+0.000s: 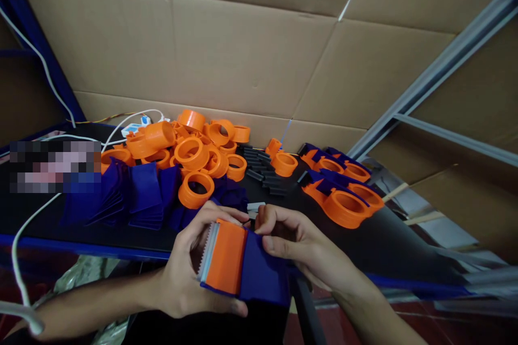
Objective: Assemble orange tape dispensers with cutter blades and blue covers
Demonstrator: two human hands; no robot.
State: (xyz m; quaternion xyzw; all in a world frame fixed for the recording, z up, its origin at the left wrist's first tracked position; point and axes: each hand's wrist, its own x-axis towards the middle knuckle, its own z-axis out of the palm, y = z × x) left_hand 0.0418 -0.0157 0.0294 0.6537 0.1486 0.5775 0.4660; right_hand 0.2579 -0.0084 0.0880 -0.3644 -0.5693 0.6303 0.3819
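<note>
A tape dispenser (231,256) with an orange body, a blue flap and a serrated metal edge is held up near the front edge of the table. My left hand (178,267) wraps round it from the left, thumb below and fingers over its far side. My right hand (299,237) is closed at its upper right corner, the thumb lying on the blue flap (265,269). Bent fingers hide whether a small part is pinched there. Just beyond the hands is a small pale piece (256,207) on the table.
Orange rings (191,153) are heaped at the back, with stacked blue plates (145,194) in front of them. Black strips (267,172) lie mid-table. Several assembled orange-and-blue dispensers (343,207) stand on the right. A white cable (18,253) hangs at the left; cardboard (243,59) walls the back.
</note>
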